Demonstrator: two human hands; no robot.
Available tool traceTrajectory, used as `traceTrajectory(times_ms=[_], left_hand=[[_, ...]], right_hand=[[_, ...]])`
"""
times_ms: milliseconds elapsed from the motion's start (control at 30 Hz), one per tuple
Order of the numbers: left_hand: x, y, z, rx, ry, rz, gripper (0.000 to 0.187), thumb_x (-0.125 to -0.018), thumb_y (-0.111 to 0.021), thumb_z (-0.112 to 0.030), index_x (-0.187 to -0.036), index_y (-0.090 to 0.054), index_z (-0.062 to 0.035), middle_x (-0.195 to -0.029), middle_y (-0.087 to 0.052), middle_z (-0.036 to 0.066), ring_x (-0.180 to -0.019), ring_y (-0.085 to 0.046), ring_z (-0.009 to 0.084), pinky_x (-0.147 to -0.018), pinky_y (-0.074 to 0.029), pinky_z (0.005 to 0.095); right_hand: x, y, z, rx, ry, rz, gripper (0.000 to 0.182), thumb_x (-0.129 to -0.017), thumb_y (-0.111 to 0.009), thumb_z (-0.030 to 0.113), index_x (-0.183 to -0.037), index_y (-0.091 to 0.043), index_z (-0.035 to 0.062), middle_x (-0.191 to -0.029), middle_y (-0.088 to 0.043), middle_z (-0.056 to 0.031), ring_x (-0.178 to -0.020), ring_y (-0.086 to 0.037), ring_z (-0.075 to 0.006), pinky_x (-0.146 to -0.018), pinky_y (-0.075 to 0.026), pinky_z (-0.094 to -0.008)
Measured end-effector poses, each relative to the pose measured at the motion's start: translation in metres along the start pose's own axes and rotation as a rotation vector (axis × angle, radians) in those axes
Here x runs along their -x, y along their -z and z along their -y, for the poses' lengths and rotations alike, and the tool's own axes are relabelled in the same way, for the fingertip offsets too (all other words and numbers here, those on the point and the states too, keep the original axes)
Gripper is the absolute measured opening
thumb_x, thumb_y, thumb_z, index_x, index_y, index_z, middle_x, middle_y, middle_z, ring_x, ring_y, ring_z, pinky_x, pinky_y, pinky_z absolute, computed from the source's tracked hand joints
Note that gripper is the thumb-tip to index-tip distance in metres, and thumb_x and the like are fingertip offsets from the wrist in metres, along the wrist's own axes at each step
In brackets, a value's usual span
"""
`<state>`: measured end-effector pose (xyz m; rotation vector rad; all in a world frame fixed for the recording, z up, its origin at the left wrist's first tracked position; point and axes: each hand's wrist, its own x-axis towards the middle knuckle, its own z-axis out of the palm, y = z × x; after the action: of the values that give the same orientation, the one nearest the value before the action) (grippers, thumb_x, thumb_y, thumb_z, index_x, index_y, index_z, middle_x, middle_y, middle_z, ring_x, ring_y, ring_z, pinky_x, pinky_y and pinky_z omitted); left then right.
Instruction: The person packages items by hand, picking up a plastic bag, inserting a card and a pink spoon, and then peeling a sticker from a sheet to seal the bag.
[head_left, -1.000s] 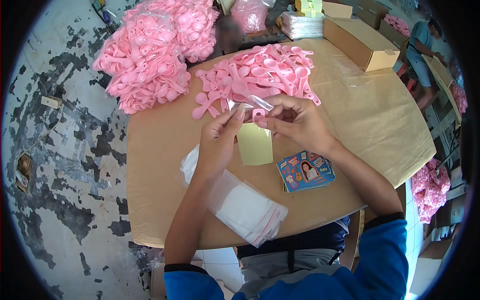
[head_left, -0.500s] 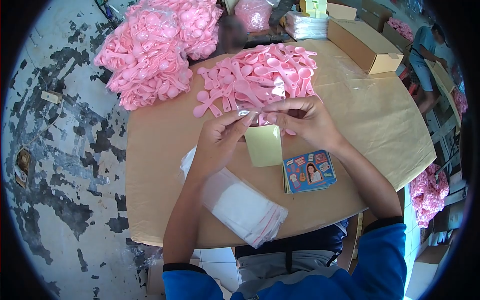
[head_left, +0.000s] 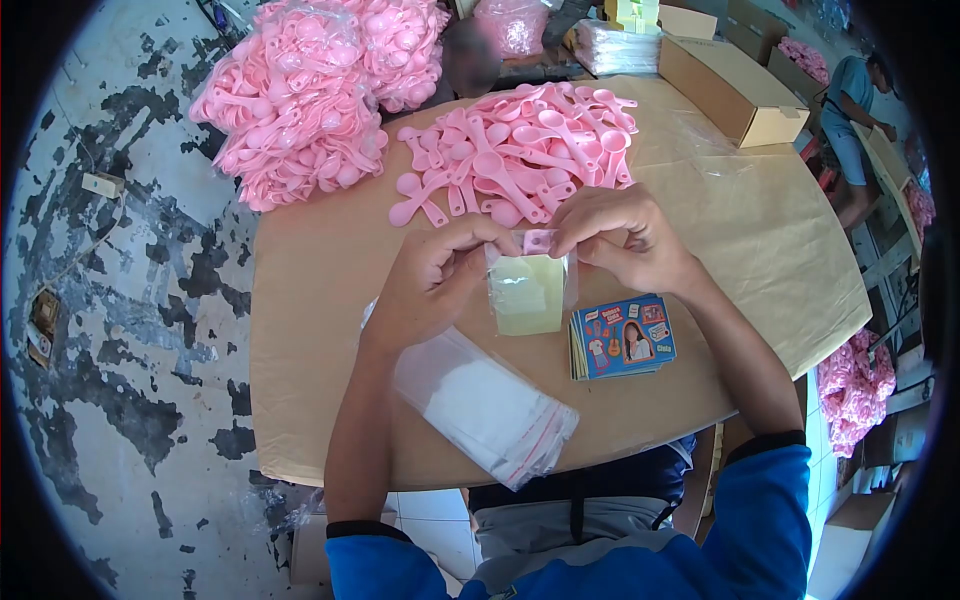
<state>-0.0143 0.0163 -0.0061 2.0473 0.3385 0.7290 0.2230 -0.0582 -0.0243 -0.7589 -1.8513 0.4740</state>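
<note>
Between my hands hangs a small clear plastic bag [head_left: 570,290] with a pale yellow card [head_left: 528,305] inside it. My left hand [head_left: 435,275] pinches the bag's top left corner with fingers closed. At the top right corner, my right hand [head_left: 625,235] grips the same edge between thumb and fingers. A bit of pink shows at the bag's top edge. Just beyond my fingertips lies a heap of pink measuring spoons [head_left: 490,170]. Below my right hand sits a stack of blue printed cards [head_left: 625,338]. A pile of clear plastic bags [head_left: 490,410] lies below my left hand.
Bulging clear bags of pink spoons [head_left: 290,110] stand at the table's far left. An open cardboard box [head_left: 720,90] is at the back right, near stacked packets [head_left: 615,50]. Brown paper covers the table [head_left: 320,390]. Another person [head_left: 850,110] works at the far right.
The bag's top edge has been drawn out flatter between my hands, and my fingers have moved slightly apart. The bag now hangs more squarely, with its yellow card facing me.
</note>
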Motion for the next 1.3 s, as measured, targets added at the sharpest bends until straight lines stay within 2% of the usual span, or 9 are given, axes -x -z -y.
traceTrajectory(times_ms=[367, 467, 600, 700, 833, 900, 1000, 1133, 1300], left_hand=[[0.000, -0.007, 0.001, -0.066, 0.016, -0.085, 0.029, -0.080, -0.071, 0.003, -0.075, -0.043, -0.0046, -0.081, -0.055, 0.002, -0.076, -0.059, 0.0081, -0.065, -0.053, 0.0217], [-0.003, -0.007, 0.013, 0.089, -0.015, -0.126, 0.036, -0.075, -0.079, -0.003, -0.077, -0.043, -0.0038, -0.082, -0.055, 0.001, -0.081, -0.061, 0.0086, -0.067, -0.057, 0.0234], [-0.001, -0.002, 0.004, 0.084, -0.005, -0.080, 0.035, -0.075, -0.079, -0.002, -0.082, -0.044, -0.0046, -0.089, -0.060, 0.003, -0.092, -0.064, 0.0119, -0.073, -0.058, 0.0259], [-0.001, -0.004, 0.006, 0.149, -0.026, -0.110, 0.034, -0.077, -0.077, -0.003, -0.092, -0.047, -0.0042, -0.098, -0.061, 0.006, -0.090, -0.065, 0.0129, -0.071, -0.057, 0.0254], [-0.004, 0.005, -0.005, 0.252, -0.030, -0.260, 0.035, -0.083, -0.071, -0.004, -0.110, -0.048, -0.0037, -0.105, -0.060, 0.008, -0.082, -0.066, 0.0132, -0.065, -0.055, 0.0232], [-0.006, 0.015, 0.000, 0.194, -0.059, -0.356, 0.035, -0.086, -0.067, -0.005, -0.116, -0.047, -0.0035, -0.103, -0.060, 0.008, -0.077, -0.064, 0.0119, -0.061, -0.053, 0.0224], [-0.005, 0.022, -0.001, 0.119, -0.056, -0.472, 0.033, -0.088, -0.064, -0.004, -0.117, -0.048, -0.0031, -0.101, -0.060, 0.008, -0.071, -0.062, 0.0098, -0.057, -0.050, 0.0218], [-0.005, 0.022, -0.012, 0.038, -0.087, -0.527, 0.029, -0.089, -0.062, -0.003, -0.115, -0.049, -0.0022, -0.098, -0.060, 0.008, -0.064, -0.057, 0.0070, -0.053, -0.046, 0.0205], [-0.004, 0.013, -0.017, -0.070, -0.086, -0.493, 0.022, -0.090, -0.062, -0.004, -0.111, -0.055, -0.0032, -0.089, -0.062, 0.005, -0.058, -0.051, 0.0034, -0.048, -0.039, 0.0197]], right_hand=[[-0.007, 0.000, 0.007, 0.294, 0.120, -0.005, 0.017, -0.072, -0.052, -0.009, -0.073, -0.064, 0.0022, -0.080, -0.068, -0.0087, -0.090, -0.065, -0.0283, -0.080, -0.051, -0.0385], [-0.003, 0.008, -0.001, 0.439, 0.145, -0.067, 0.025, -0.070, -0.054, -0.009, -0.088, -0.064, 0.0038, -0.087, -0.068, -0.0089, -0.086, -0.064, -0.0238, -0.079, -0.052, -0.0348], [-0.009, -0.015, 0.029, 0.014, -0.190, -0.161, 0.033, -0.087, -0.059, 0.000, -0.119, -0.054, 0.0048, -0.101, -0.066, -0.0055, -0.091, -0.063, -0.0155, -0.077, -0.051, -0.0303], [-0.010, -0.019, 0.035, 0.064, -0.391, 0.011, 0.045, -0.080, -0.072, 0.000, -0.122, -0.056, 0.0061, -0.102, -0.067, -0.0043, -0.084, -0.063, -0.0100, -0.069, -0.051, -0.0253], [-0.008, 0.007, 0.061, 0.077, -0.294, -0.248, 0.054, -0.078, -0.075, 0.002, -0.129, -0.056, 0.0093, -0.095, -0.068, -0.0005, -0.066, -0.060, -0.0028, -0.054, -0.048, -0.0176], [0.011, 0.044, 0.077, -0.005, -0.264, -0.288, 0.057, -0.077, -0.073, -0.003, -0.130, -0.052, 0.0026, -0.118, -0.059, -0.0078, -0.093, -0.062, -0.0122, -0.073, -0.055, -0.0241], [0.082, 0.128, 0.122, 0.299, -0.498, 0.025, 0.060, -0.066, -0.076, -0.004, -0.123, -0.056, -0.0009, -0.113, -0.058, -0.0089, -0.107, -0.057, -0.0155, -0.077, -0.057, -0.0289], [0.137, 0.159, 0.177, 0.378, -1.098, 0.256, 0.059, -0.056, -0.084, 0.002, -0.111, -0.064, 0.0016, -0.105, -0.066, -0.0083, -0.091, -0.066, -0.0165, -0.079, -0.054, -0.0308], [0.101, 0.098, 0.173, 0.739, -0.617, 0.008, 0.036, -0.074, -0.077, 0.019, -0.103, -0.066, 0.0015, -0.093, -0.068, -0.0091, -0.084, -0.064, -0.0200, -0.076, -0.047, -0.0327]])
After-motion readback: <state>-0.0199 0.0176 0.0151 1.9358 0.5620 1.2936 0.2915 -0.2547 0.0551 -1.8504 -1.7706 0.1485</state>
